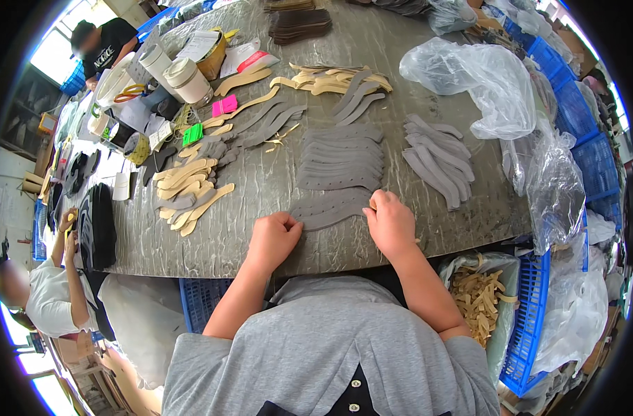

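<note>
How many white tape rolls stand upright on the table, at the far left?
2. One white tape roll stands beside the tan container; the other is just to its left, farther back. More may be hidden in the clutter there.

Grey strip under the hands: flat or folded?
Flat: the grey strip lies spread on the table, left hand and right hand pressing its ends.

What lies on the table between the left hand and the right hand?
In the head view, a curved grey punched strip spans the gap between the left hand and the right hand; each hand pinches one end of it.
</note>
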A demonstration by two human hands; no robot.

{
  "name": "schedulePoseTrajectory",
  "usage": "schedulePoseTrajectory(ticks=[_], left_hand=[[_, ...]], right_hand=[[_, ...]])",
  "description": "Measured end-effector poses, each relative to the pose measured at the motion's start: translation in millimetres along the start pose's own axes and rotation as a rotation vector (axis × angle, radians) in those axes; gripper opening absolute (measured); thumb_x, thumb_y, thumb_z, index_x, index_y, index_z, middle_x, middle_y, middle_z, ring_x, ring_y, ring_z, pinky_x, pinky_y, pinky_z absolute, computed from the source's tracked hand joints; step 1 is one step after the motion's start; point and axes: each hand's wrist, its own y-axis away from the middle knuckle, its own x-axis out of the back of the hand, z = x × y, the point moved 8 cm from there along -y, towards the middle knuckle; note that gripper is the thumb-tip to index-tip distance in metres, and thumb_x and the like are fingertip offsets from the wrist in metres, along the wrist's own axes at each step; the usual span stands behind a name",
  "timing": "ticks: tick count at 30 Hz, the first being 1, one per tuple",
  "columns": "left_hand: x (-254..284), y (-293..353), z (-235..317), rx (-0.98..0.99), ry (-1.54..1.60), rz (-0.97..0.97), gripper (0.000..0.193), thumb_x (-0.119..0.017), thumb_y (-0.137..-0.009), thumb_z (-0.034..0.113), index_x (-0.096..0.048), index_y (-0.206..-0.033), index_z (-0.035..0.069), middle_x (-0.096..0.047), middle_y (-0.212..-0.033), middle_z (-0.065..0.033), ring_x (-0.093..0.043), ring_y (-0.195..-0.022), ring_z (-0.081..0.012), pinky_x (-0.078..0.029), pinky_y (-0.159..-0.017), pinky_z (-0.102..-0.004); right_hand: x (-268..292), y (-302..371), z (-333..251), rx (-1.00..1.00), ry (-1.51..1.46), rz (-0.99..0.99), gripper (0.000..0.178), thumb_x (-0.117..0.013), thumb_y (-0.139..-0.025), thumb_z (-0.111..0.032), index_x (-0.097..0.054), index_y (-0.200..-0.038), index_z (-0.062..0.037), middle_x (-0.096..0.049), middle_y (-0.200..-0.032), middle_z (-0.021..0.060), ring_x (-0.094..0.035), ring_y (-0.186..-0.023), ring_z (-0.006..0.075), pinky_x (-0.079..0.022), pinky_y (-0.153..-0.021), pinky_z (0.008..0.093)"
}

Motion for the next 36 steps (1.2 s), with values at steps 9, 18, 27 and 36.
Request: schedulePoseTrajectory(ticks=[9, 18, 27, 36], left_hand=[[-3, -2, 1, -0.036, -0.036, 0.008, 0.018, -0.072, -0.079, 0.016, -0.069, -0.081, -0.001, -0.068, -0.074, -0.0192, -0.068, -0.068, -0.0309, -0.053, -0.065, -0.0384], [11, 11, 14, -0.225, 0.28, 0.138, 0.008, -0.077, -0.078, 0.008, -0.071, -0.079, 0.002, -0.066, -0.066, -0.0045, -0.057, -0.058, -0.0137, -0.045, -0.055, -0.0292], [-25, -2, 34, 0.022, 0.52, -0.095, 0.013, -0.076, -0.082, 0.007, -0.065, -0.082, -0.001, -0.068, -0.075, -0.0039, -0.054, -0.059, -0.0057, -0.042, -0.052, -0.0219], [-26, -19, 59, -0.081, 0.852, -0.147, 0.024, -0.056, -0.098, 0.018, -0.048, -0.115, 0.003, -0.063, -0.094, -0.0086, -0.054, -0.067, -0.0082, -0.04, -0.056, -0.022]], right_hand=[[-32, 27, -72, 0.459, 0.038, -0.247, 0.033, -0.061, -0.087, -0.016, -0.072, -0.116, -0.0254, -0.051, -0.093, 0.009, -0.061, -0.061, 0.0246, -0.053, -0.057, 0.0364], [-2, 11, -50, 0.268, -0.189, -0.069, 0.022, -0.074, -0.082, -0.017, -0.072, -0.103, -0.0145, -0.063, -0.093, 0.0059, -0.065, -0.068, 0.0273, -0.053, -0.059, 0.0377], [56, 7, -28, 0.086, -0.264, -0.129, 0.011, -0.073, -0.08, -0.021, -0.075, -0.089, -0.0134, -0.064, -0.078, 0.007, -0.064, -0.071, 0.0289, -0.05, -0.063, 0.0389], [109, -20, 68, -0.173, 0.108, 0.199, 0.016, -0.07, -0.083, -0.015, -0.073, -0.099, -0.0108, -0.065, -0.093, 0.0121, -0.065, -0.085, 0.0313, -0.052, -0.073, 0.0417]])
